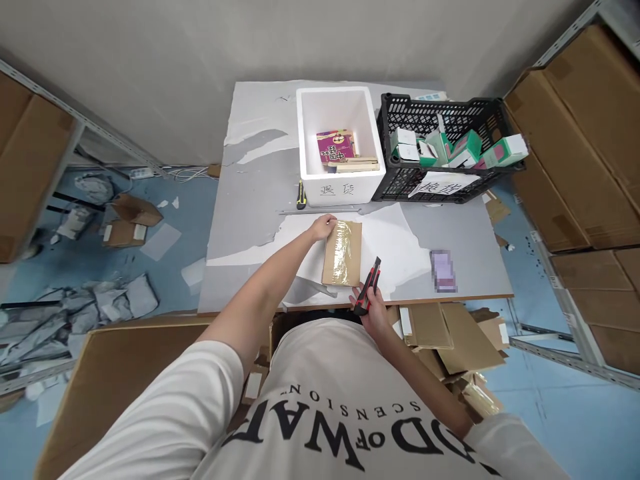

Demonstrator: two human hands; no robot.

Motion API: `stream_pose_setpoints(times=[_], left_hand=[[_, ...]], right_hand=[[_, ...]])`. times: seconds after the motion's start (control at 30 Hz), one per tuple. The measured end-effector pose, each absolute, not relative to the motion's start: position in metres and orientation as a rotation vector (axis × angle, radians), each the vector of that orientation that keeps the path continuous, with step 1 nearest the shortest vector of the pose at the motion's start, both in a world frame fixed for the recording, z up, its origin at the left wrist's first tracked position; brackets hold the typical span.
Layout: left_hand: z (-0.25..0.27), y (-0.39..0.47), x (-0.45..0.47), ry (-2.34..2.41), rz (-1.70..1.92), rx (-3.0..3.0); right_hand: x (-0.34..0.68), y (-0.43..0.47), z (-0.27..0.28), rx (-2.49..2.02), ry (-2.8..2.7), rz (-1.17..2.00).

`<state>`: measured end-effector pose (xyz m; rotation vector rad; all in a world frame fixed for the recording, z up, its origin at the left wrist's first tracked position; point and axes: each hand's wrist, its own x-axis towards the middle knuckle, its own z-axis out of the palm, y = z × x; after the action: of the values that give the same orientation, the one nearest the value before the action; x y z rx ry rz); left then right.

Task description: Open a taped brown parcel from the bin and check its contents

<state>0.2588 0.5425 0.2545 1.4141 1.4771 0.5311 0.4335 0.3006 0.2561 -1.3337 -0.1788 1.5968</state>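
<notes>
A grey wall [200,40] is rising behind the workplace, and blue floor [545,413] is showing on either side. Large brown cartons [585,153] are filling the shelving at the right. A grey table [245,220] is standing before the person, its top partly covered by ragged white paper [397,233]. At its far side, a black crate [395,183] is holding green-and-white boxes [465,148], and a white foam box [310,191] is standing just beside it.

Nearer the person, a taped cardboard parcel [343,257] is lying on the paper, between the two hands. The left hand [324,227] is pinching its far left corner. The right hand [373,307] is closing around a red-and-black utility knife [369,287] just by the parcel's near right corner; whether those fingers are touching the cardboard, I cannot tell. A yellow-and-black cutter [301,195] is resting beside the foam box.
</notes>
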Motion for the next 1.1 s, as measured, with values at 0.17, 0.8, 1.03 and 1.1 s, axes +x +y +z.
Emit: stream_pose_setpoints(times=[0.17,0.8,1.03,1.1], left_hand=[[0.26,0.53,0.244,1.58,0.614,1.386],[0.263,0.394,0.21,2.022,0.599,1.331],[0.28,0.433,0.237,1.624,0.222,2.281],[0.28,0.442,0.244,1.535,0.075,2.387]], right_hand=[[0.455,0.318,0.265,-1.317,-0.275,1.54],[0.501,0.456,0.273,-1.368,-0.934,1.515],[0.537,0.398,0.255,-1.594,-1.082,1.414],[0.541,0.383,0.251,-1.609,-1.115,1.47]])
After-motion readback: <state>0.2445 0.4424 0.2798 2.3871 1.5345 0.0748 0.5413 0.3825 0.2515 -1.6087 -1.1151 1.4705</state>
